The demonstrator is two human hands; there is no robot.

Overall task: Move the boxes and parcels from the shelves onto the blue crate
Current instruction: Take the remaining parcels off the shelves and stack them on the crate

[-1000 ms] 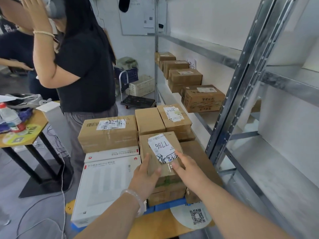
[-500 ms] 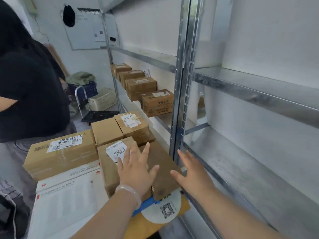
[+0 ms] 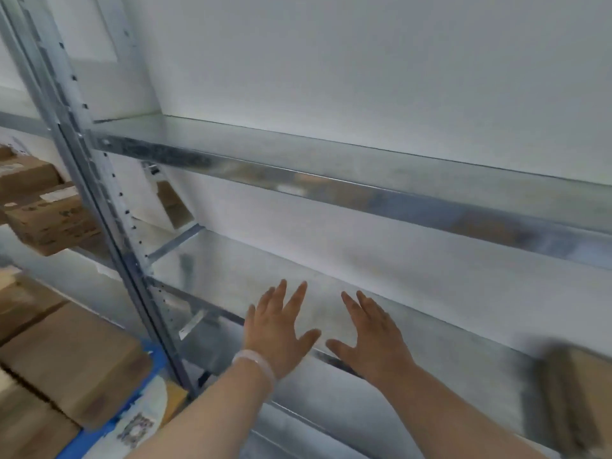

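while left hand (image 3: 278,329) and right hand (image 3: 374,339) hover empty, fingers spread, over grey metal shelf (image 3: 231,260), blurred brown cardboard box (image 3: 576,399) looks stiff, probably light; grip opposite sides.

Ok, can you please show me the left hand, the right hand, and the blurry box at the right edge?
left hand (image 3: 278,332): head view, on the back of the hand.
right hand (image 3: 372,339): head view, on the back of the hand.
blurry box (image 3: 583,397): head view, on its brown side.
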